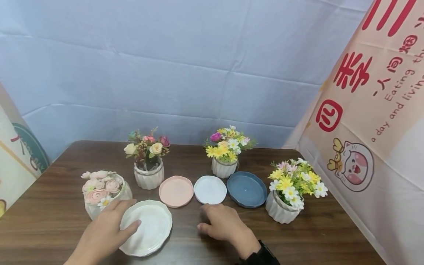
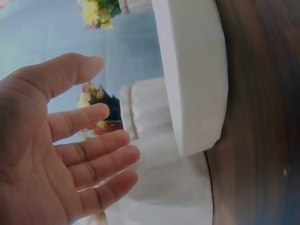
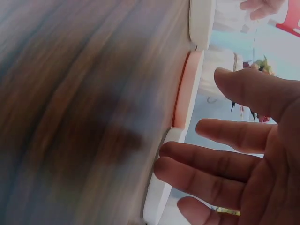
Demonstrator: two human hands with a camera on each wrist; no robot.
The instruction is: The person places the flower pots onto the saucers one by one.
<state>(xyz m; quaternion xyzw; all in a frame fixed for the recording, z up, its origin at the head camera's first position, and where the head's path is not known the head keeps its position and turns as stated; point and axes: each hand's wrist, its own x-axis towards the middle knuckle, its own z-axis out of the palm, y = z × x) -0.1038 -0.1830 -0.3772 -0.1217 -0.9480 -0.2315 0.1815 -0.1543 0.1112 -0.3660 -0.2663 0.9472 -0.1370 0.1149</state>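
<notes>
My left hand (image 1: 107, 228) hovers over the left side of the large white plate (image 1: 152, 232), beside the pot of pale pink flowers (image 1: 102, 187). Its fingers are spread and hold nothing, as the left wrist view shows. My right hand (image 1: 225, 224) is over the table just in front of the small white saucer (image 1: 210, 189). In the right wrist view its fingers (image 3: 211, 159) are loosely extended and hold nothing; whether they touch the saucer I cannot tell. The pink saucer (image 1: 176, 191) and the dark blue saucer (image 1: 246, 189) flank the white one.
Behind the saucers stand a pot of mixed roses (image 1: 149, 175) and a pot of yellow, white and purple flowers (image 1: 224, 167). Another flower pot (image 1: 283, 208) stands at the right. The brown wooden table (image 1: 318, 235) backs onto a pale cloth (image 1: 185, 66).
</notes>
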